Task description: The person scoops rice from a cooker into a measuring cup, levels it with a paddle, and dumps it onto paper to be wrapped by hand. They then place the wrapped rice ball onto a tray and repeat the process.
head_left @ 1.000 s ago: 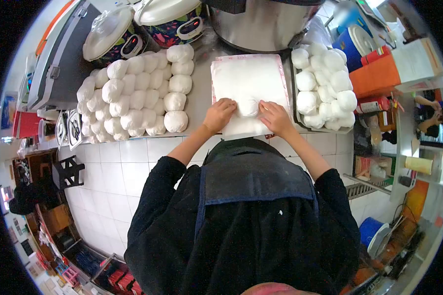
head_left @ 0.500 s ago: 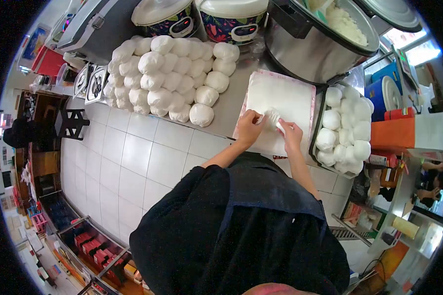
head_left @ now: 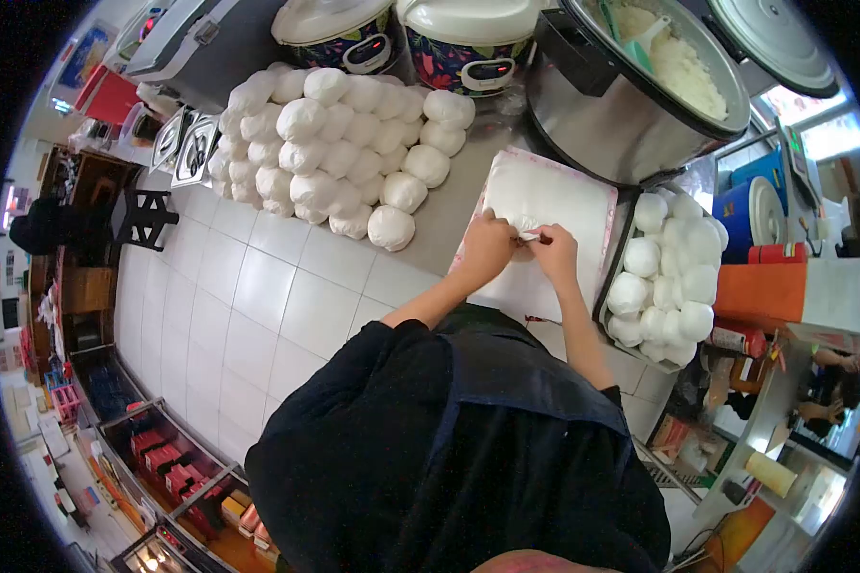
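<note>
A stack of white paper sheets (head_left: 583, 205) with pink-marked edges lies on the counter in front of me. Above its middle, my left hand (head_left: 490, 246) and my right hand (head_left: 554, 252) meet, fingers pinched on a piece of white paper (head_left: 527, 236). A pale rounded shape shows just beyond my fingers; its contents are hidden. To the left, round white wrapped bundles (head_left: 403, 192) are piled in rows. More such bundles (head_left: 642, 256) fill a tray on the right.
A big metal rice cooker (head_left: 602, 119) stands open behind the paper, with white rice (head_left: 683, 72) and a green-handled paddle inside. Two patterned cookers (head_left: 463, 57) sit at the back, beside a grey box (head_left: 186, 53). A black stool (head_left: 149, 220) is on the tiled floor.
My hands have come closer together and the paper between them is bunched tighter. My right hand has turned inward. The view has shifted slightly.
</note>
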Motion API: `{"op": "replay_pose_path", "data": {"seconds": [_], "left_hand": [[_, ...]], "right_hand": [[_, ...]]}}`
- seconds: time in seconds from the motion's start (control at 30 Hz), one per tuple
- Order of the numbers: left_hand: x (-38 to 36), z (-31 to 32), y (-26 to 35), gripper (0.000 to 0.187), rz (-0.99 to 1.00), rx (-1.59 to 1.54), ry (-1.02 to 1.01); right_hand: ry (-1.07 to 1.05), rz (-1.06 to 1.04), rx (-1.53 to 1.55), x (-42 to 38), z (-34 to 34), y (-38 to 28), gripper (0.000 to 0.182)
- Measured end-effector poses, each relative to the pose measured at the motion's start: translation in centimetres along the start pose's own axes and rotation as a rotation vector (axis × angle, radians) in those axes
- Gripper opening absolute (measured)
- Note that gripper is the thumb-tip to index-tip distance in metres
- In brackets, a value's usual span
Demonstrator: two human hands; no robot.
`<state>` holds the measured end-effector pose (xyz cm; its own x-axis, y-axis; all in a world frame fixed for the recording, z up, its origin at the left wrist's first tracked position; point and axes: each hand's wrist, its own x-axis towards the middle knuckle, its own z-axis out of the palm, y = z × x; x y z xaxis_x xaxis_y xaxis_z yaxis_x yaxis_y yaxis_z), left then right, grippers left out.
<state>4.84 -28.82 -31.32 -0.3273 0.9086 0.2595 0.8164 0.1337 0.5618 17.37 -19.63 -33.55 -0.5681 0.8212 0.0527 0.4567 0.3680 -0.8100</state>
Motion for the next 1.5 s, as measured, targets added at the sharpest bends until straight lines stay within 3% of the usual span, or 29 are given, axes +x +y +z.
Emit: {"op": "replay_pose_path", "data": {"seconds": [0.03, 0.1, 0.2, 0.23, 0.3, 0.33, 0.43, 0.5, 0.57, 0.6, 0.63, 0.67, 0.7, 0.77, 0.87, 0.93, 0.97, 1.03, 1.1, 1.17, 1.23, 1.3, 1.37, 1.4, 1.43, 1.5], "left_hand": [[0.3, -0.1, -0.2, 0.01, -0.007, 0.004, 0.008], [1.1, -0.2, -0.7, 0.022, -0.266, -0.244, -0.049], [0.1, 1.5, -1.8, 0.037, -0.276, -0.191, -0.036], [0.0, 1.6, -2.0, 0.037, -0.285, -0.185, -0.026], [0.5, 0.4, -1.4, 0.042, -0.412, -0.445, -0.228], [0.5, -0.3, -1.1, 0.038, -0.417, -0.533, -0.285], [1.3, -1.0, -0.2, 0.038, -0.487, -0.728, -0.265], [1.6, -0.9, -0.4, 0.044, -0.503, -0.812, -0.315], [0.9, -1.6, -0.4, 0.047, -0.609, -1.417, -0.06], [-0.1, -1.0, -1.3, 0.044, -0.552, -1.319, 0.004], [-1.4, -0.4, -2.2, 0.039, -0.508, -1.0, -0.005], [-2.7, -0.5, -2.5, 0.035, -0.462, -0.684, -0.013], [-4.4, 0.6, -3.4, 0.035, -0.417, -0.62, 0.035], [-6.3, 0.9, -3.9, 0.035, -0.367, -0.551, 0.082], [-7.0, -1.7, -3.3, 0.037, -0.384, -0.641, 0.076], [-7.6, -3.0, -3.6, 0.039, -0.378, -0.588, 0.112], [-8.2, -3.0, -4.3, 0.039, -0.362, -0.587, 0.101], [-8.8, -2.1, -5.8, 0.039, -0.408, -0.566, 0.172], [-7.6, -3.3, -4.6, 0.039, -0.385, -0.399, 0.227], [-4.8, -4.4, -4.9, 0.047, -0.145, -0.192, 0.318], [-0.7, -5.4, -6.3, 0.057, -0.059, 0.152, 0.324], [3.9, -6.5, -6.6, 0.066, -0.051, 0.222, 0.288], [6.4, -6.4, -7.9, 0.076, -0.063, 0.297, 0.243], [7.0, -5.3, -9.4, 0.082, -0.08, 0.374, 0.125], [7.7, -4.5, -10.1, 0.088, -0.096, 0.452, 0.014], [7.7, -4.6, -9.1, 0.092, -0.08, 0.41, 0.02]], "right_hand": [[-0.025, 0.076, 0.028, 0.6, 0.1, 0.4, 0.016], [-0.047, 0.172, 0.007, 0.9, 0.1, -1.4, 0.017], [0.14, -0.315, -0.368, -1.0, 2.2, -1.4, 0.026], [0.133, -0.326, -0.361, -1.8, 2.5, -0.8, 0.026], [0.23, -0.544, -0.549, -2.9, 2.3, -1.9, 0.029], [0.232, -0.552, -0.546, -3.2, 1.9, -2.5, 0.029], [0.257, -0.508, -0.507, -3.2, 1.0, -3.8, 0.036], [0.089, -0.184, -0.432, -0.4, 0.6, -2.3, 0.043], [0.098, -0.132, -0.461, 3.0, 0.2, -2.4, 0.042], [-0.014, 0.092, 0.072, 4.8, 0.1, -3.3, 0.037], [-0.131, 0.309, 0.607, 6.6, 0.1, -4.1, 0.032], [-0.167, 0.407, 0.826, 7.8, 1.2, -6.1, 0.03], [-0.204, 0.504, 1.046, 8.9, 2.9, -8.4, 0.028], [-0.361, 0.535, 0.961, 12.3, 7.5, -7.9, 0.028], [-0.296, 0.462, 0.858, 15.0, 12.9, -8.8, 0.032], [-0.142, 0.384, 0.547, 15.6, 14.2, -9.6, 0.039], [-0.123, 0.383, 0.553, 15.4, 14.5, -10.2, 0.039], [0.318, 0.019, 0.279, 14.1, 14.1, -10.8, 0.047], [0.408, -0.098, 0.129, 13.4, 13.2, -11.0, 0.052], [0.395, -0.159, 0.089, 13.3, 12.6, -10.6, 0.04], [0.16, -0.334, 0.321, 12.4, 5.4, -14.2, 0.025], [0.04, -0.503, 0.383, 10.8, -4.7, -18.9, 0.016], [0.113, -0.686, 0.13, 12.0, -13.8, -21.0, 0.01], [0.187, -0.815, 0.01, 14.0, -17.5, -21.8, 0.006], [0.137, -0.706, -0.099, 17.0, -20.4, -22.1, 0.005], [0.079, -0.829, -0.661, 25.8, -24.9, -20.1, 0.008]]}}
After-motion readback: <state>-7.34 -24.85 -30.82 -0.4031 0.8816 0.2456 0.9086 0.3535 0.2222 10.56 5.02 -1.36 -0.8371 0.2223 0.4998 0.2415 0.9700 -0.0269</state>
